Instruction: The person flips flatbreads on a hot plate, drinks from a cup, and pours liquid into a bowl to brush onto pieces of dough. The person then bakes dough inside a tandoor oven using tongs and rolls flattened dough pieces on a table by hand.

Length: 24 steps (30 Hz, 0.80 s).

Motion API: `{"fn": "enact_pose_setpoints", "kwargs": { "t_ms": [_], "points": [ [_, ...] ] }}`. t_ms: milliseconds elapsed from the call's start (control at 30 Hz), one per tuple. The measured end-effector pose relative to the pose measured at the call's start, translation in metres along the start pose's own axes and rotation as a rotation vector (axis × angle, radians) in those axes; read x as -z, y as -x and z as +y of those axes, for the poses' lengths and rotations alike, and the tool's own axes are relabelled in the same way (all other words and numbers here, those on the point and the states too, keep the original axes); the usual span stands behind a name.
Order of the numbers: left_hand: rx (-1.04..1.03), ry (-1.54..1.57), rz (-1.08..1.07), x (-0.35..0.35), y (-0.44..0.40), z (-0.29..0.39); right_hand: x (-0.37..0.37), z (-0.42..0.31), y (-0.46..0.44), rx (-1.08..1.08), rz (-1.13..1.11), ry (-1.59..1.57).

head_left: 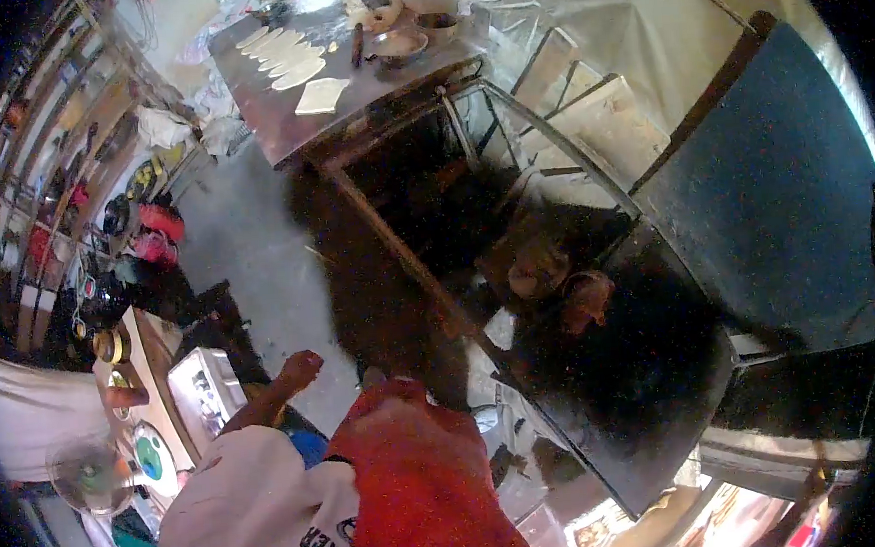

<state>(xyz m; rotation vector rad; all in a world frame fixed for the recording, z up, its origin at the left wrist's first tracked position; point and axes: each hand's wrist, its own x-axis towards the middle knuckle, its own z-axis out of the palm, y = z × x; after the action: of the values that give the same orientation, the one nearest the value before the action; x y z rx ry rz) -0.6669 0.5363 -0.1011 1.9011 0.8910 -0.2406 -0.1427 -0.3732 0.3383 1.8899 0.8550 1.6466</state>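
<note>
My left hand [301,370] hangs beside my body over the grey floor, fingers curled in, with nothing visible in them. Close to it lies a white box [207,388] with small items inside. My right hand does not show. I wear a pale shirt [256,505] with dark lettering and a red garment [410,476]. Farther ahead, on a metal-topped table [273,128], several flat oval dough pieces [284,57] lie in an overlapping row, with a squarish dough sheet [322,96] in front. A rolling pin [357,46] and a bowl [398,43] rest beside them.
A dark metal frame [385,227] runs along my right, with rounded brown objects [539,267] inside. A large dark panel [773,193] rises beyond it. Shelves [45,167] stand at left, above a fan [89,475]. Grey floor [243,210] stretches between.
</note>
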Motion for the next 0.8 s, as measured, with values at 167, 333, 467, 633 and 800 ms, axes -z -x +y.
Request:
{"fn": "enact_pose_setpoints", "kwargs": {
  "t_ms": [167,333,467,633,800],
  "points": [
    [0.090,0.337,0.071,-0.028,0.009,-0.031,-0.020,0.018,0.006,0.115,0.029,0.023],
    [-0.463,-0.148,-0.026,-0.062,-0.012,-0.060,-0.010,0.021,0.004,0.099,-0.089,-0.494],
    [-0.071,0.089,-0.081,-0.066,0.016,0.045,-0.016,0.054,0.093,-0.499,-0.288,-0.417],
    [0.027,0.372,-0.094,-0.061,0.021,0.065,0.033,-0.031,-0.003,-0.505,-0.122,-0.363],
    [-0.138,0.389,-0.112,-0.059,0.011,0.032,0.075,-0.123,-0.085,-0.706,-0.001,-0.536]
  ]
}}
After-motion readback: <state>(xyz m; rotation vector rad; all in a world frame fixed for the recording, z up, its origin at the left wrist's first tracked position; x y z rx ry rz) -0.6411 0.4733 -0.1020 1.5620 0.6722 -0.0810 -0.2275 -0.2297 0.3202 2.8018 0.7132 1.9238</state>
